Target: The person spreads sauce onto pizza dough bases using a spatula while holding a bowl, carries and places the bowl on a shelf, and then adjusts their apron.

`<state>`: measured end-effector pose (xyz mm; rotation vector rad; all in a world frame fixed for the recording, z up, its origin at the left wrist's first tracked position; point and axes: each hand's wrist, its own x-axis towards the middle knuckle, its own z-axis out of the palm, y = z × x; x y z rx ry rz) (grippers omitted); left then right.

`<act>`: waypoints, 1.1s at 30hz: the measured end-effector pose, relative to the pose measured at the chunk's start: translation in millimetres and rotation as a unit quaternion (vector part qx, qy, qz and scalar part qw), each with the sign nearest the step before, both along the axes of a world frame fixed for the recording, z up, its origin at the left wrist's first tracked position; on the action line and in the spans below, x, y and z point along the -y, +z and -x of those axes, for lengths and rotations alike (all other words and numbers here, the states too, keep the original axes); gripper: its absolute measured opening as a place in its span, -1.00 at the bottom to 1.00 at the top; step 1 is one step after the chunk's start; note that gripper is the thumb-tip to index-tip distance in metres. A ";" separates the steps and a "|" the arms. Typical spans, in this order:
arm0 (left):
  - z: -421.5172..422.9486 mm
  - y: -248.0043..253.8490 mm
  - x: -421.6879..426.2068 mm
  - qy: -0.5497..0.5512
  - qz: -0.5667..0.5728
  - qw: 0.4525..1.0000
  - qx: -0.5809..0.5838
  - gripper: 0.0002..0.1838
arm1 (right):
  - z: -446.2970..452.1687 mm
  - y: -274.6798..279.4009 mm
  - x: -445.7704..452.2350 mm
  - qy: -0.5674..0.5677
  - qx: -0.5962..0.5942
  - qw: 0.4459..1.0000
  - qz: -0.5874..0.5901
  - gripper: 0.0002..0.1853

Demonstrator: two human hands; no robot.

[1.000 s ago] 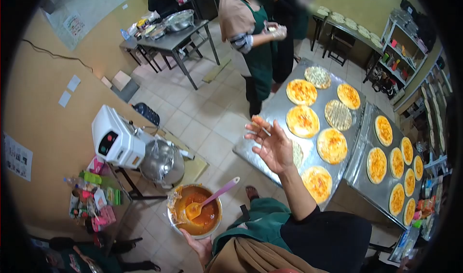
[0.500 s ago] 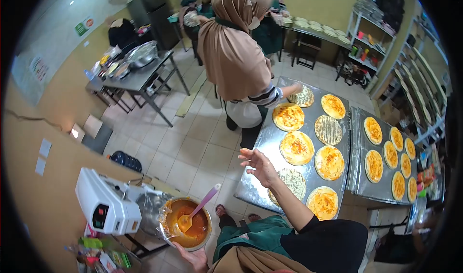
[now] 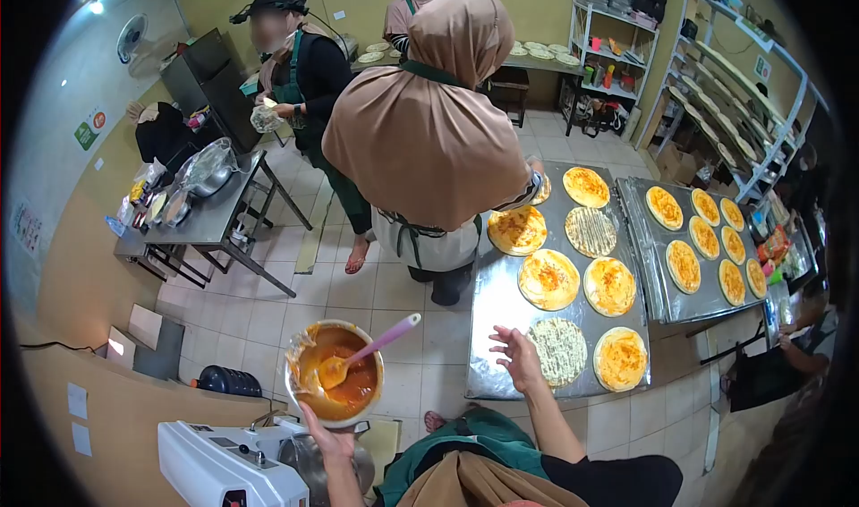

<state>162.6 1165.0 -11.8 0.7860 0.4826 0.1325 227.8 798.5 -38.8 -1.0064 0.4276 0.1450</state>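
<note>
My left hand [image 3: 327,431] grips the near rim of a round tub [image 3: 379,383] of orange-red sauce, with plastic wrap crumpled along its left side. A spatula with a purple handle [image 3: 385,337] lies in the sauce, its orange-coated head down and its handle leaning over the right rim. My right hand [image 3: 519,360] is empty, fingers spread and slightly curled, over the metal table's [image 3: 490,328] near left part. Just right of it lies a flat round dough [image 3: 557,353] with a pale, green-flecked topping. Beside that sits a sauce-spread round dough [image 3: 621,359].
A co-worker in a brown head covering [image 3: 429,140] stands at the table's far left side; another person [image 3: 313,104] stands behind. A second metal tray [image 3: 658,279] holds several sauced rounds. A white machine [image 3: 215,462] stands front left, a water bottle [image 3: 227,381] beyond it.
My left hand and the tub have moved forward, away from the white machine. My right hand has lowered, still empty. The co-worker has shifted left, and the view has turned.
</note>
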 end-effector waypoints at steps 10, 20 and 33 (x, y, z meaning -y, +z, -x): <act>-89.9 28.5 -8.5 -0.053 0.022 0.996 0.066 -0.13 | 0.9 -13.8 14.2 -0.042 -0.016 0.992 0.122 -0.53; -158.6 8.9 -62.0 -0.095 0.035 0.995 0.006 -0.14 | -98.5 -32.7 -42.5 0.057 0.063 0.931 0.354 -0.61; -277.1 1.7 -160.3 -0.215 0.044 0.975 -0.028 -0.19 | -235.3 -99.3 -183.3 0.375 0.036 0.748 0.547 -0.61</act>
